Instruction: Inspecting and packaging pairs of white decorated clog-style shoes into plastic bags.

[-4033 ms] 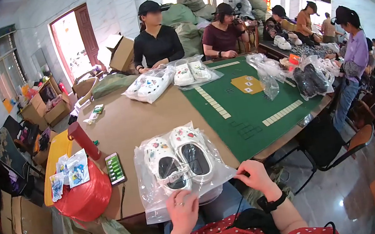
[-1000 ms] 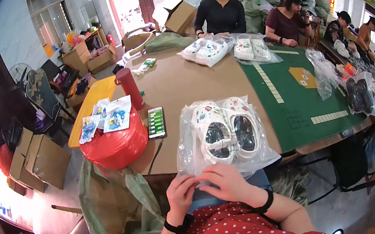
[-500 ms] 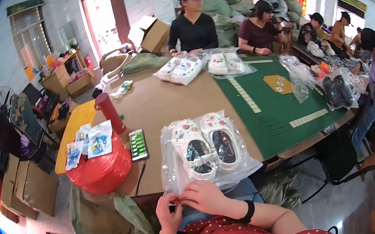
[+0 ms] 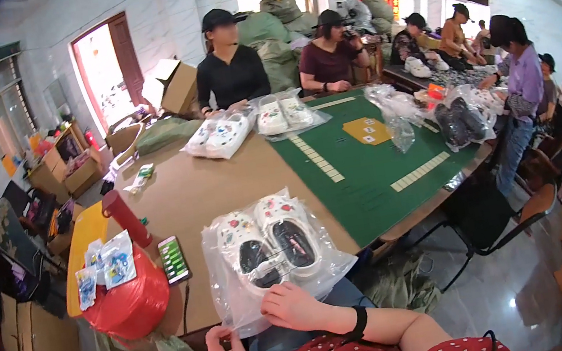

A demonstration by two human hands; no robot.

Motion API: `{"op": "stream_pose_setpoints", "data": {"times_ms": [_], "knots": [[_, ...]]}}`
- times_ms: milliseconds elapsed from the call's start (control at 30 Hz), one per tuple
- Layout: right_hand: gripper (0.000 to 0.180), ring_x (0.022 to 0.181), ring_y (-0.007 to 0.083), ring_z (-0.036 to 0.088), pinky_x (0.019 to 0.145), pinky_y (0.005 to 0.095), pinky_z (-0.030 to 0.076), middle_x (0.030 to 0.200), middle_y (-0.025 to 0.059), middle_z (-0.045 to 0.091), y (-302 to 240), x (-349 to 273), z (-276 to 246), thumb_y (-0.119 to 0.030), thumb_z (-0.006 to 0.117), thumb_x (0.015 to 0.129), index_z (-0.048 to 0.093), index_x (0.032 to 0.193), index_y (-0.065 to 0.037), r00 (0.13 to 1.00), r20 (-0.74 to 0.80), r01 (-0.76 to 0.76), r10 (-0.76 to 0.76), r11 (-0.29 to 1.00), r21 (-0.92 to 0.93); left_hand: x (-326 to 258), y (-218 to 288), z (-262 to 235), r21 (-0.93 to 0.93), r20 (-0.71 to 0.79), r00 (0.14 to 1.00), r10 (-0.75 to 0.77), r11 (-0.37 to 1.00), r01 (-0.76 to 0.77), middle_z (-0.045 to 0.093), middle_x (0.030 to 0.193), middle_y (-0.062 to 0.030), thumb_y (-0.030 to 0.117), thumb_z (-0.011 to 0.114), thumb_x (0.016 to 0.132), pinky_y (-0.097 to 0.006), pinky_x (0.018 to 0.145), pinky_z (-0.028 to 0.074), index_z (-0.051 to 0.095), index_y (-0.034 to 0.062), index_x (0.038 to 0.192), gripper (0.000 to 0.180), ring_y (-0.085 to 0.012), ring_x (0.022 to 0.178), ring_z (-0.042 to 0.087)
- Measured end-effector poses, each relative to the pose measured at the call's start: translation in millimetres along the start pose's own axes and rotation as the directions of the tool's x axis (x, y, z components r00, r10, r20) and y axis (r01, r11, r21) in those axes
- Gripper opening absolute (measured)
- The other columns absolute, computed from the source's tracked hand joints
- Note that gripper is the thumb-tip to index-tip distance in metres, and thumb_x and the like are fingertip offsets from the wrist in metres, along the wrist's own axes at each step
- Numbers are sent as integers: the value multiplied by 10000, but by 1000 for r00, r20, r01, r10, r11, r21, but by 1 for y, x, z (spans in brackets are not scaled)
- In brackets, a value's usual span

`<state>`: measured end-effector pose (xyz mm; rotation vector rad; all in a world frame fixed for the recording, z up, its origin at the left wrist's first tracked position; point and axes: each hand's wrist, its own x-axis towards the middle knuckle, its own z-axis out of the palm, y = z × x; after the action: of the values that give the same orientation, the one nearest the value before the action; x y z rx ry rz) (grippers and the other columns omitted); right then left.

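A pair of white clogs (image 4: 294, 246) with dark insoles and small colourful charms lies in a clear plastic bag (image 4: 334, 263) at the table's near edge. The heels face me. My left hand (image 4: 229, 350) pinches the bag's near left corner. Over the near edge of the bag, close to the heels, my right hand (image 4: 295, 307) has its fingers curled onto the plastic; the fingertips are partly hidden. A phone (image 4: 174, 260) with a lit screen lies left of the bag.
On the left, small blue-printed packets (image 4: 118, 259) rest on a red plastic-wrapped roll (image 4: 129, 300), beside a red tumbler (image 4: 126, 219). Across the table, two people sit behind bagged white clogs (image 4: 220, 134). A green mat (image 4: 364, 196) covers the right side; a black chair (image 4: 479, 215) stands there.
My hands, close together at the bag's near edge before, are now apart: the left at the corner, the right nearer the heels. The view has turned right, shifting the scene leftward.
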<state>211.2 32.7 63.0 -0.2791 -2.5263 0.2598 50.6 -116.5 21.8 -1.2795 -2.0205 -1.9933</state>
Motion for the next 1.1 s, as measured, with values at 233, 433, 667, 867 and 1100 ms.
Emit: {"op": "stream_pose_setpoints", "data": {"times_ms": [233, 433, 667, 867, 1100], "knots": [[165, 973, 222, 540, 833, 379, 436, 937, 20, 579, 33, -40, -21, -229, 689, 839, 627, 934, -110, 999, 3, -50, 50, 997, -65, -1, -6, 3, -89, -6, 992, -129, 988, 128, 561, 888, -46, -90, 657, 805, -255, 714, 446, 543, 18, 1004, 253, -126, 771, 541], [116, 979, 210, 537, 837, 373, 438, 958, 0, 587, 49, -63, -61, -241, 679, 853, 660, 936, -162, 997, 22, -75, 80, 983, -170, 0, -11, 5, -143, -37, 986, -164, 977, 157, 539, 872, -37, -84, 661, 791, -256, 722, 432, 523, 29, 997, 273, -126, 784, 535], [126, 997, 213, 547, 852, 380, 438, 980, -12, 600, 64, -84, -80, -266, 685, 858, 679, 931, -163, 982, -56, -190, 182, 961, -199, -2, -34, -2, -97, 15, 994, -109, 989, 110, 489, 908, 0, -112, 617, 795, -224, 743, 405, 508, 44, 1038, 308, -94, 805, 497], [121, 992, 214, 560, 856, 380, 437, 960, -13, 625, 74, -99, -96, -264, 704, 848, 699, 906, -158, 971, -82, -237, 224, 943, -232, 2, -29, -2, -126, -42, 984, -171, 978, 165, 521, 872, -19, -83, 649, 776, -251, 714, 398, 520, 36, 989, 276, -118, 794, 508], [221, 996, 278, 582, 870, 412, 463, 989, 52, 639, 78, -107, -112, -235, 776, 776, 711, 955, -123, 952, -71, -303, 299, 951, -56, 6, -37, -5, -175, -57, 985, -165, 973, 152, 516, 917, -8, -76, 651, 810, -234, 738, 415, 529, 36, 1024, 271, -100, 816, 504]]}}
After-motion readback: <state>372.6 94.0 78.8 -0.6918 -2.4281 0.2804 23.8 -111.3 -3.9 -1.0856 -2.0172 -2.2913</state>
